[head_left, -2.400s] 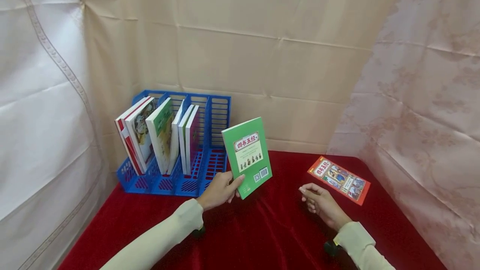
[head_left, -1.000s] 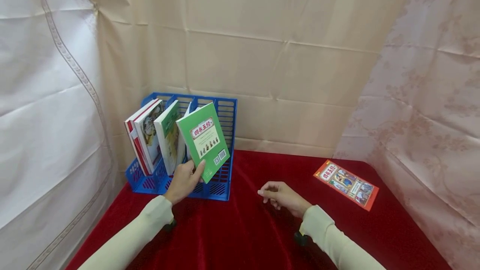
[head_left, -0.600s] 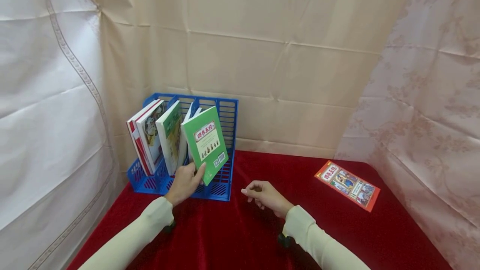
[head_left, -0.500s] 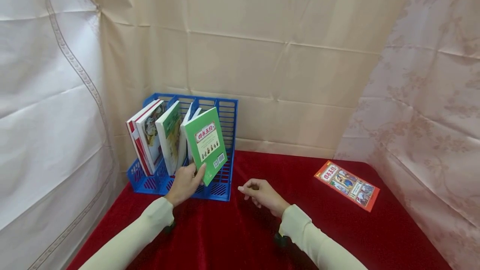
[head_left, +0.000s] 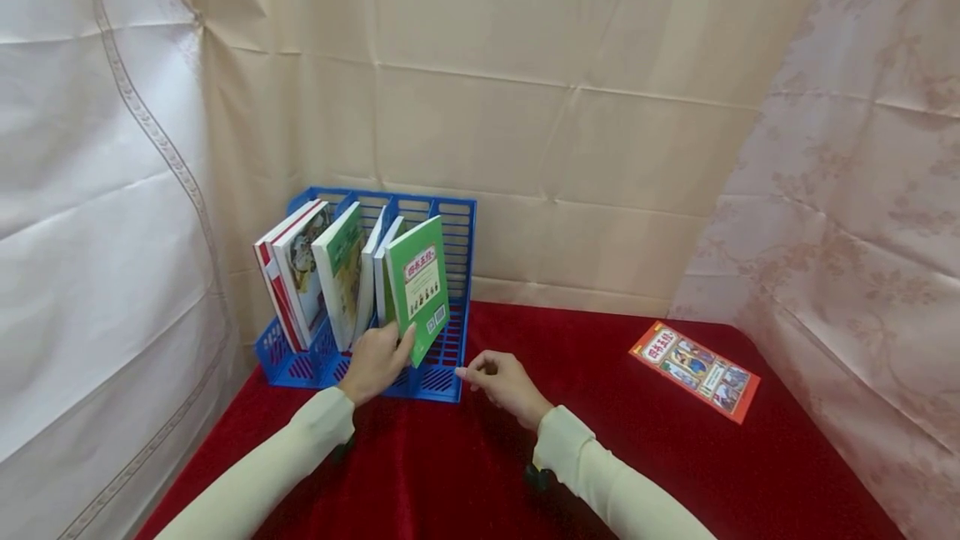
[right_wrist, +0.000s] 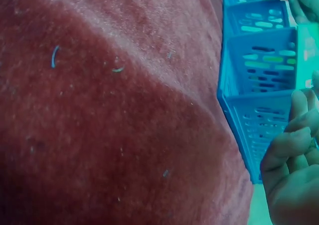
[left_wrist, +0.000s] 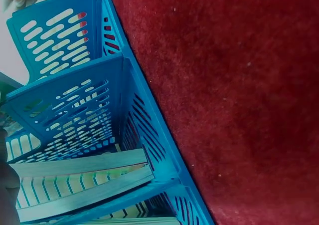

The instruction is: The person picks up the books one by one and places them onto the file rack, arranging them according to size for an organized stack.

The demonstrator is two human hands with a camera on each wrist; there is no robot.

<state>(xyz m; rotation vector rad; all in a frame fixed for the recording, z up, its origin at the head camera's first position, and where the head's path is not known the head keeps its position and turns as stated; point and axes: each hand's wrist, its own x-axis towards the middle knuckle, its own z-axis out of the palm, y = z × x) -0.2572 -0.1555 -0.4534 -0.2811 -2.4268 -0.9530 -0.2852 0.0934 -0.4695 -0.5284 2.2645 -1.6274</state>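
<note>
My left hand [head_left: 375, 361] pinches the lower edge of a green paperback book [head_left: 418, 290], thumb on its cover. The book stands tilted over the right part of the blue file rack [head_left: 438, 386], beside the books in it. My right hand [head_left: 506, 386] is just off the rack's right front corner, its fingers loosely curled with nothing between them; in the right wrist view those fingers [right_wrist: 286, 147] overlap the rack's end wall. In the left wrist view, two books [left_wrist: 89, 190] stand in one compartment and the held book is mostly out of sight.
Several books [head_left: 300, 261] stand in the rack's left compartments. A red-orange book [head_left: 697, 369] lies flat at the right on the red velvet cloth [head_left: 465, 473]. Beige curtains [head_left: 525, 107] close off the back, with pale ones at both sides.
My left hand has carried the green book left from over the cloth to the rack, then turned it slightly more edge-on. My right hand has moved left to the rack's corner.
</note>
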